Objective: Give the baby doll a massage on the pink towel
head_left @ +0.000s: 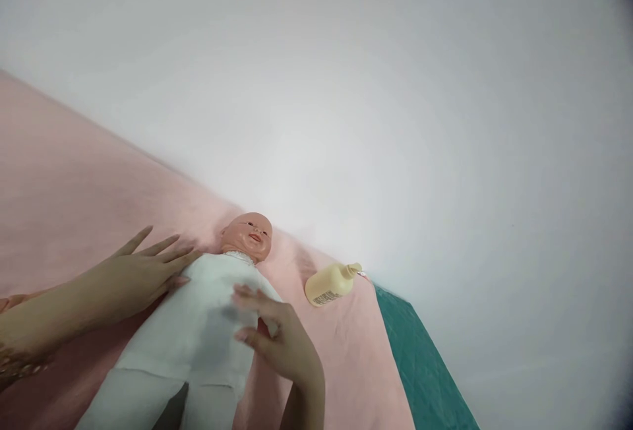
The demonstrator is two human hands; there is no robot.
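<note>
A baby doll with a white cloth body and a bare plastic head lies face up on a pink sheet. My left hand is beside the doll's shoulder at the left, fingers stretched out and spread, the fingertips by the edge of the cloth. Over the doll's right-hand side in the view is my right hand, slightly blurred, its fingers apart and nothing held in them. A shadow falls on the doll's belly below it. Whether the right fingertips touch the cloth I cannot tell.
A cream pump bottle with dark print stands tilted in the view, right of the doll. A white wall rises behind the bed. Green quilted fabric shows past the sheet's right edge.
</note>
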